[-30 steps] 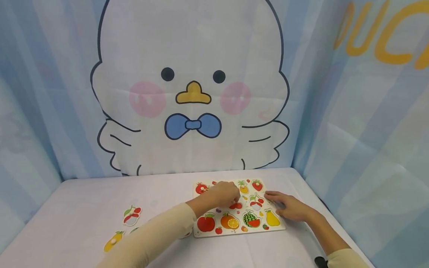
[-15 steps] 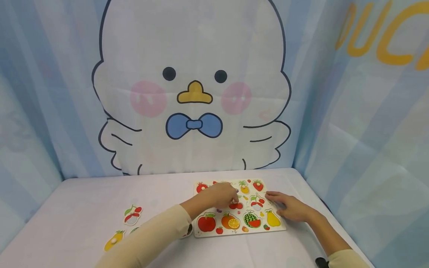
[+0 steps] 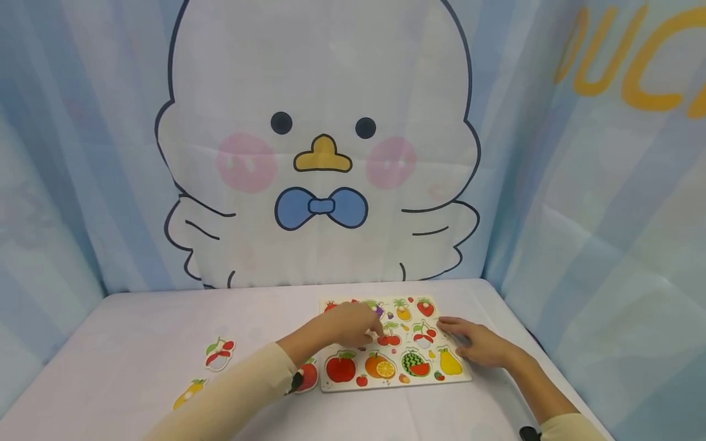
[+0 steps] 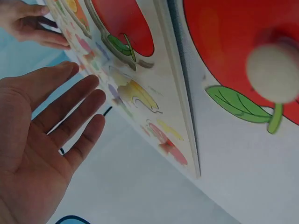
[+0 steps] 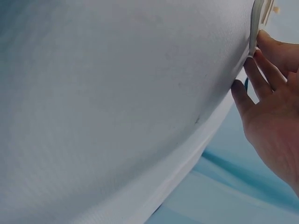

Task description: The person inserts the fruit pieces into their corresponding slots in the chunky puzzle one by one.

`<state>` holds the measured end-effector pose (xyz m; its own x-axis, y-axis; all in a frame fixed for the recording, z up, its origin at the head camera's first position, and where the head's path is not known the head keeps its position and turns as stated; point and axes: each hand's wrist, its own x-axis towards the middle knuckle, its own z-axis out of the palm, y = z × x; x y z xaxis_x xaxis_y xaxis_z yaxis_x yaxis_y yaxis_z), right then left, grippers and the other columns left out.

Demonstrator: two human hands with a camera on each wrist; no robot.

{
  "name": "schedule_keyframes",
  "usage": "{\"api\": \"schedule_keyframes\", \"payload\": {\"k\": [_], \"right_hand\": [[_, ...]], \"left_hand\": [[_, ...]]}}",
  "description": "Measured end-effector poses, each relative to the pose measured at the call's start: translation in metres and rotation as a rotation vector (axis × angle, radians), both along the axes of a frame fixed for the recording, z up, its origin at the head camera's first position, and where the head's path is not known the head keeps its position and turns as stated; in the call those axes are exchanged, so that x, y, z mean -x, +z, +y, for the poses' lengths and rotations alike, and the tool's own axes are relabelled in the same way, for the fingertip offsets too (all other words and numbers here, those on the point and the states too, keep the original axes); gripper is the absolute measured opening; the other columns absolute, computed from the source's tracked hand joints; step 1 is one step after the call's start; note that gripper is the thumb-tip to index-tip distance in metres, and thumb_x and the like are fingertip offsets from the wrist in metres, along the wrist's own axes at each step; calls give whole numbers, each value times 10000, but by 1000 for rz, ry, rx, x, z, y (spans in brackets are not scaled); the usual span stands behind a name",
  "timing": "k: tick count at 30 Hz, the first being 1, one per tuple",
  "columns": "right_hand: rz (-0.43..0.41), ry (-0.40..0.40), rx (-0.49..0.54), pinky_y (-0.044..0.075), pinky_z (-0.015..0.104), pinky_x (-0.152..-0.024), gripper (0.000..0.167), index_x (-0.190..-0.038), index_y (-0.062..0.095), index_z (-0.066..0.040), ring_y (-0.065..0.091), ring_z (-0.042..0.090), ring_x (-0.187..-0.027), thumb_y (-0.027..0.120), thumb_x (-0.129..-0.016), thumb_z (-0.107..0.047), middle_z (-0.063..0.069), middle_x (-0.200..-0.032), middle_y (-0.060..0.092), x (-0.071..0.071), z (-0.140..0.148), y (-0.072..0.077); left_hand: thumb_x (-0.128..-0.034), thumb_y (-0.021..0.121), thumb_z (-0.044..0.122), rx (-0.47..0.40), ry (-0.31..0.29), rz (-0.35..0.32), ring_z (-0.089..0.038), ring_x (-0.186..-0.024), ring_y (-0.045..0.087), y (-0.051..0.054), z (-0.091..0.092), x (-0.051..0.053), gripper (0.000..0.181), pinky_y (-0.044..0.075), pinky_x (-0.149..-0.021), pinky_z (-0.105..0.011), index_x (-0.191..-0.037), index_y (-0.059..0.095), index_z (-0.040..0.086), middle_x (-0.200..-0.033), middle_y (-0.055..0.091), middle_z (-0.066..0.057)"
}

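Note:
A white fruit puzzle board (image 3: 397,384) lies flat on the table, showing an apple, an orange, a watermelon and a pear along its near row. Above the board's left half is my left hand (image 3: 349,323); in the left wrist view this hand (image 4: 51,130) has its fingers extended, holding nothing. My right hand (image 3: 478,340) touches the board's right edge with straight fingers, and in the right wrist view the hand (image 5: 275,100) has its fingertips at that edge. A red apple piece with a round knob (image 4: 272,72) lies beside the board's left side.
On the table (image 3: 138,343), left of the board, lie a cherry piece (image 3: 219,354) and a yellow piece (image 3: 189,393), the latter partly covered by my left sleeve (image 3: 237,392). A curtain (image 3: 320,257) with a cartoon duck hangs behind the table.
My left hand has moved left over the board, uncovering the purple grapes and more of the cherries. More of the red piece beside the board shows. The right hand keeps its place at the edge.

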<state>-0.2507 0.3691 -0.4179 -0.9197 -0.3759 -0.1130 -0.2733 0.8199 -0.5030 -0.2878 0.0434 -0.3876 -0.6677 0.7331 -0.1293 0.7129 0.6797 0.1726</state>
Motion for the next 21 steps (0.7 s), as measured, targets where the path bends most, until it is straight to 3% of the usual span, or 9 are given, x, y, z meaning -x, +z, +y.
{"api": "schedule_keyframes", "payload": {"k": [4,12,21], "right_hand": [[11,5,-6,355,665,-1154,611,-1486,557,-36,360,516,-1481,695,-894,14,190,-1617,430,0,0,0],[-2,-1,-5,350,667,-1156,612,-1489,553,-34,353,514,-1486,687,-895,20,184,-1620,428,1,0,-1],[12,17,-22,369,664,-1145,605,-1477,564,-25,370,519,-1471,704,-890,17,193,-1605,444,2,-3,3]], "left_hand": [[-973,743,222,-10,18,20,-104,-1136,693,4,-18,-1,234,557,-987,-333,-1199,791,258,-1162,769,121],[-953,769,208,-29,74,26,-100,-966,687,9,-66,-5,205,581,-894,-310,-1154,805,229,-1031,772,78],[-937,786,177,-94,223,11,-130,-950,659,22,-121,-20,186,580,-842,-319,-1121,803,196,-1016,769,57]]}}
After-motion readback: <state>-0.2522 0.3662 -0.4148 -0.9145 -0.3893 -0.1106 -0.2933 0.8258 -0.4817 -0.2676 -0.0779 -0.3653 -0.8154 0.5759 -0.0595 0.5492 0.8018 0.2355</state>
